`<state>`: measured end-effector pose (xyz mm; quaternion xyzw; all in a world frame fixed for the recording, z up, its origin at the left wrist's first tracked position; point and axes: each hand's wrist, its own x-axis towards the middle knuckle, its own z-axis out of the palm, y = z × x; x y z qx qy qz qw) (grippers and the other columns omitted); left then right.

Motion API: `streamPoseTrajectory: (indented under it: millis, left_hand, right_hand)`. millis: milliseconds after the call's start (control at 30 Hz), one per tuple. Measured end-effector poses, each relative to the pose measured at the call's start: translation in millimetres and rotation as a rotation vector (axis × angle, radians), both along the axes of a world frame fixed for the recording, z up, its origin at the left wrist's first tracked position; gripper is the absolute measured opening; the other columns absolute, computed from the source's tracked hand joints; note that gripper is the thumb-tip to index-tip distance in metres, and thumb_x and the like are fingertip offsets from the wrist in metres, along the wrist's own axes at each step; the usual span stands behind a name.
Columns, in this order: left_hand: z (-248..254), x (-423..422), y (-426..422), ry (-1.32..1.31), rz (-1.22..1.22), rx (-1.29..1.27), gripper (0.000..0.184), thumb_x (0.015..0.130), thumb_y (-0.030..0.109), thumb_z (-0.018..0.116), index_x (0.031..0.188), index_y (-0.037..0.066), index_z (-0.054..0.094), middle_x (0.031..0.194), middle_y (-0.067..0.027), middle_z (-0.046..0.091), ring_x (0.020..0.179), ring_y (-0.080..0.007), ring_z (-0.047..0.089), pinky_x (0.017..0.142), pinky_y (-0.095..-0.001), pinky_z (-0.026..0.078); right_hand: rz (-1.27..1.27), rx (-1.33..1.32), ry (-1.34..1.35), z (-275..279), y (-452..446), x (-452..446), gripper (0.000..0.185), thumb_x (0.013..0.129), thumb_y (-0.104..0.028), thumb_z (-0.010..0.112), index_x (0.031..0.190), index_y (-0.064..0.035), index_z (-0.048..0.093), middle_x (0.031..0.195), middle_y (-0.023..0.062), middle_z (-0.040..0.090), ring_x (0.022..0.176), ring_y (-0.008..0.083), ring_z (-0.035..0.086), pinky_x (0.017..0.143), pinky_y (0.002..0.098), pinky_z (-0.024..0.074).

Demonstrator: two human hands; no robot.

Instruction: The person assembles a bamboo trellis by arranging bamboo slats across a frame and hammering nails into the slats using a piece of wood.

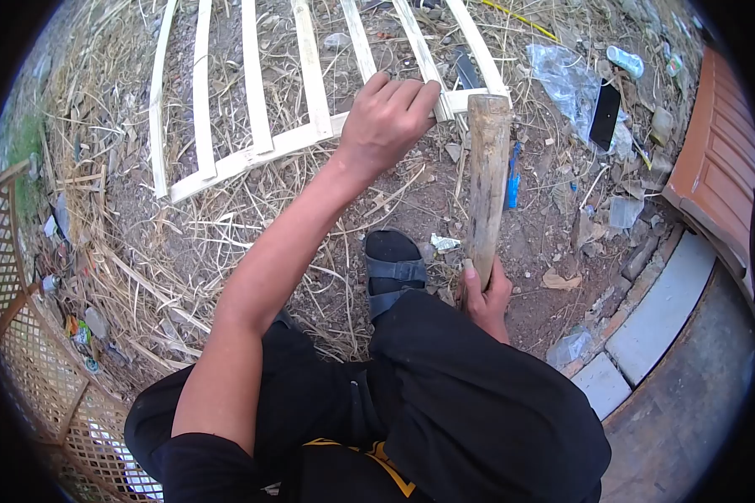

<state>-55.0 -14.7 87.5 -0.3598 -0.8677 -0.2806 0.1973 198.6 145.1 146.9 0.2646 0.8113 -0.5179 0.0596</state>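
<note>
My left hand (pixel 387 121) is closed at the crossing of slats near the right end of a pale wooden slat frame (pixel 315 92), over its crosspiece. Several long slats run away from that crosspiece on the ground. Low on the right, my right hand (pixel 486 298) grips the near end of a thick, worn wooden stick (pixel 486 180). The stick's far end lies by the frame's right corner.
Dry straw (pixel 143 277) covers much of the soil. Right of the stick are a blue tool (pixel 512 180), a black phone (pixel 605 116) and clear plastic (pixel 562 80). A woven lattice (pixel 42 360) stands left; a tiled edge (pixel 663 310) lies right.
</note>
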Motion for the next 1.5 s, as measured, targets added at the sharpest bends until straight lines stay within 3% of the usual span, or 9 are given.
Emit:
streamPoseTrajectory:
  millis: [200, 400, 767, 833, 900, 967, 1033, 1233, 1500]
  left_hand:
    - [-25, -8, 16, -0.331, -0.078, 0.062, 0.058, 0.074, 0.012, 0.081, 0.128, 0.005, 0.062, 0.107, -0.0123, 0.065, 0.097, -0.0266, 0.061, 0.088, -0.0373, 0.045]
    - [-49, -12, 19, -0.312, -0.081, 0.064, 0.06, 0.075, 0.014, 0.077, 0.133, 0.006, 0.061, 0.105, -0.0115, 0.064, 0.1, -0.0262, 0.06, 0.095, -0.0393, 0.041]
    - [-11, -1, 29, -0.503, 0.094, -0.11, 0.051, 0.083, 0.014, 0.067, 0.133, 0.006, 0.062, 0.117, -0.0185, 0.058, 0.113, -0.0318, 0.054, 0.101, -0.0414, 0.037]
    - [-24, -11, 36, -0.282, 0.122, 0.098, 0.044, 0.091, 0.013, 0.061, 0.134, 0.004, 0.06, 0.123, -0.0212, 0.054, 0.116, -0.0358, 0.052, 0.104, -0.048, 0.037]
    - [-37, -22, 45, -0.254, 0.177, 0.089, 0.039, 0.098, 0.015, 0.056, 0.136, 0.005, 0.059, 0.133, -0.0208, 0.053, 0.127, -0.0387, 0.049, 0.111, -0.0536, 0.033]
    - [-55, -30, 48, -0.167, 0.221, -0.034, 0.039, 0.102, 0.022, 0.055, 0.138, 0.006, 0.057, 0.145, -0.0177, 0.049, 0.139, -0.0406, 0.041, 0.119, -0.0537, 0.028]
    - [-62, -38, 51, -0.247, 0.259, 0.017, 0.039, 0.104, 0.024, 0.052, 0.139, 0.008, 0.058, 0.153, -0.0129, 0.045, 0.146, -0.0382, 0.035, 0.122, -0.0538, 0.022]
    - [-75, -39, 52, -0.262, 0.281, 0.01, 0.04, 0.105, 0.023, 0.049, 0.142, 0.01, 0.055, 0.155, -0.0079, 0.047, 0.147, -0.0315, 0.038, 0.123, -0.0532, 0.02]
    - [-78, -40, 51, -0.254, 0.289, 0.038, 0.043, 0.105, 0.023, 0.048, 0.146, 0.011, 0.051, 0.154, -0.0073, 0.048, 0.144, -0.0326, 0.042, 0.121, -0.0536, 0.023]
  right_hand:
    - [0.017, 0.125, -0.12, -18, 7, -13, 0.033, 0.097, -0.025, 0.066, 0.112, 0.0031, 0.059, 0.07, 0.0145, 0.065, 0.062, 0.0249, 0.068, 0.059, 0.0385, 0.0506]
    - [-0.048, 0.172, -0.204, -37, 2, -19, 0.036, 0.098, -0.029, 0.066, 0.114, 0.0026, 0.06, 0.083, 0.0223, 0.068, 0.074, 0.0333, 0.069, 0.069, 0.0435, 0.0513]
    - [-0.098, 0.13, -0.206, -28, -1, -23, 0.035, 0.098, -0.027, 0.066, 0.114, 0.0022, 0.059, 0.083, 0.0208, 0.069, 0.071, 0.0314, 0.069, 0.067, 0.0419, 0.0515]
    - [-0.098, 0.129, -0.178, -33, 0, -15, 0.034, 0.098, -0.027, 0.065, 0.115, 0.002, 0.059, 0.082, 0.0202, 0.069, 0.07, 0.0305, 0.069, 0.067, 0.0416, 0.0516]
    - [-0.03, 0.215, -0.059, -39, 2, -11, 0.027, 0.1, -0.022, 0.062, 0.111, 0.0017, 0.059, 0.067, 0.0073, 0.061, 0.053, 0.0132, 0.061, 0.05, 0.0317, 0.0461]
    - [-0.053, 0.172, -0.097, -37, 2, -7, 0.031, 0.099, -0.025, 0.064, 0.113, 0.0022, 0.058, 0.07, 0.0115, 0.064, 0.059, 0.0194, 0.064, 0.056, 0.0358, 0.0485]
    - [-0.076, 0.137, -0.127, -36, 3, -13, 0.035, 0.098, -0.027, 0.065, 0.115, 0.0027, 0.058, 0.074, 0.0157, 0.066, 0.064, 0.0256, 0.068, 0.062, 0.0399, 0.051]
    - [-0.122, 0.079, -0.144, -26, 3, -11, 0.034, 0.099, -0.027, 0.064, 0.114, 0.0024, 0.057, 0.061, 0.0081, 0.059, 0.052, 0.0174, 0.062, 0.051, 0.0353, 0.0469]
    - [-0.015, 0.15, -0.181, -25, -2, -13, 0.036, 0.097, -0.024, 0.065, 0.12, 0.0026, 0.055, 0.087, 0.0268, 0.068, 0.08, 0.0446, 0.07, 0.066, 0.047, 0.0529]
